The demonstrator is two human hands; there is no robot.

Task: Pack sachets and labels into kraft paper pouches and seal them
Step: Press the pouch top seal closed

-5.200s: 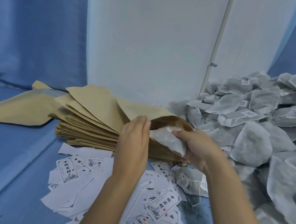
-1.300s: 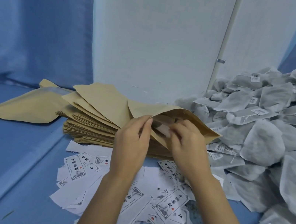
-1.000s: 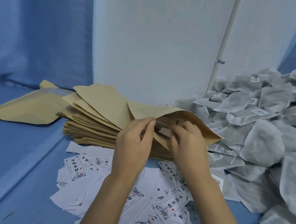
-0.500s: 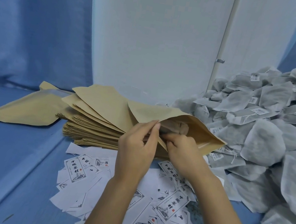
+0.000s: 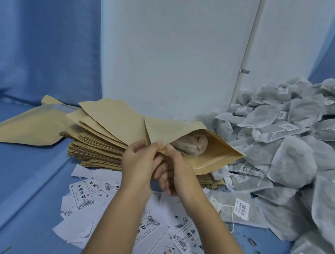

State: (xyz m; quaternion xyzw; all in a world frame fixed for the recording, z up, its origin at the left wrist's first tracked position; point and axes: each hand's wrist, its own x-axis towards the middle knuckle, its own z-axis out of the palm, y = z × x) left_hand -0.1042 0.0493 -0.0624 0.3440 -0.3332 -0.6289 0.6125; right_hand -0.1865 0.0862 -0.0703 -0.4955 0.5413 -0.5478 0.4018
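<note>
a tan kraft paper pouch (image 5: 174, 131) is held at the near left corner of its mouth, above a thick stack of flat matte pouches (image 5: 97, 148). its upper lip is pinched by the left hand (image 5: 141, 163) between thumb and fingers. the lower lip is gripped by the right hand (image 5: 179, 172), thumb on top and fingers curled beneath. the mouth is spread into a pointed almond shape and is turned toward the person and a little right. its edge runs left to right, ending in a sharp corner beside the heap of grey non-woven sachets (image 5: 292, 162), while the body leads back toward the white panel (image 5: 170, 50). a pressed zip groove (image 5: 208, 167) is seen on the smooth inner wall. a lumpy, fibrous sachet (image 5: 194, 145) is lodged inside. white rectangular printed labels (image 5: 83, 194) are scattered on the blue cloth (image 5: 11, 179) below the hands. a loose pouch (image 5: 24, 126) is laid flat at far left.
</note>
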